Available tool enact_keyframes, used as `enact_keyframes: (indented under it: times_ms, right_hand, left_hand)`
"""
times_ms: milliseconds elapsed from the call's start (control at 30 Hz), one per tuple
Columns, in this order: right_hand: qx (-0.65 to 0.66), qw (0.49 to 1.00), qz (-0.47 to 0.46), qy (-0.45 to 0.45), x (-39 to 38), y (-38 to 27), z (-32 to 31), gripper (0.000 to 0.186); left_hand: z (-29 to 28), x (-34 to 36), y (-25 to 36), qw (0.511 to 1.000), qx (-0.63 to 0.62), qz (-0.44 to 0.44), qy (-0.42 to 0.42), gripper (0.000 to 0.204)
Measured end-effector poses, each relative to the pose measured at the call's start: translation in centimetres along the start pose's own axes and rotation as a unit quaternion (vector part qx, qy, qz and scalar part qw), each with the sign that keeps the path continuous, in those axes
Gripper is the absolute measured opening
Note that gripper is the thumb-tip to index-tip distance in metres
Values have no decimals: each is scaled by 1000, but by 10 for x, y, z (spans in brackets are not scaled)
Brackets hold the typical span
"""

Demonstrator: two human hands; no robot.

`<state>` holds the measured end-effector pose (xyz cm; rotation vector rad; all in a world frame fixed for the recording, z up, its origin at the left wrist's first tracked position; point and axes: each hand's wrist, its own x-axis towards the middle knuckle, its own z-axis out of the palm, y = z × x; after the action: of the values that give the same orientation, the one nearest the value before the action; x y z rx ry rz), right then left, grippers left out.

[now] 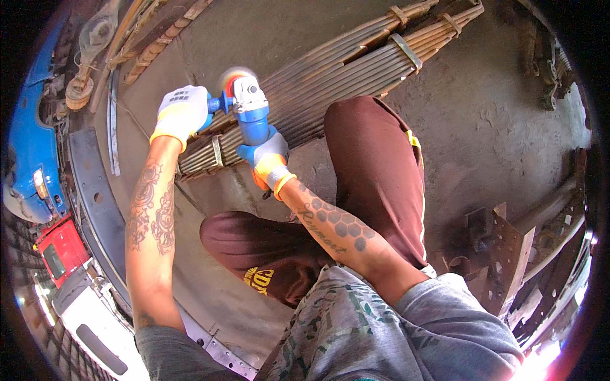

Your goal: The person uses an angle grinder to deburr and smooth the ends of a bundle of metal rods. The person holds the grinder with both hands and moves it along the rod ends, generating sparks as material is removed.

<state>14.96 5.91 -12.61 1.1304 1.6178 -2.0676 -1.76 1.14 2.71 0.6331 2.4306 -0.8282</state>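
Both my hands, in white-and-blue work gloves with orange cuffs, hold a blue angle grinder [253, 113] with a silver gear head. My left hand [183, 111] is closed round its side handle. Around the grinder's body wraps my right hand [268, 159]. The disc [236, 77], with a reddish centre, looks blurred at its rim. It sits over the far left edge of a stack of leaf springs [305, 89] lying on the floor; whether it touches the metal I cannot tell. Metal clips [405, 52] band the long steel leaves.
My bent knee [368, 127] is close beside the springs. Rusty bars [168, 39] and a rod with a round end [79, 92] lie at the far left, near a dark steel rail [95, 184]. Blue vehicle bodywork [35, 152] stands beyond. Perforated metal brackets [508, 254] lie at right.
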Motion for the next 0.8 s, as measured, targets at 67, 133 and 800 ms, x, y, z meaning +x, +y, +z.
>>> enact_keyframes:
  times_ms: [67,133,800]
  right_hand:
    - [-12,1000,17,-12,-9,-10,5,55]
    - [-45,999,16,-5,-14,-15,8,54]
    - [29,998,-42,37,0,-29,-18,44]
  left_hand:
    - [11,-2,-12,1000,-4,-15,-6,24]
    - [13,-4,-15,999,-10,-27,-20,24]
    - [-31,10,8,1000,18,5,23,25]
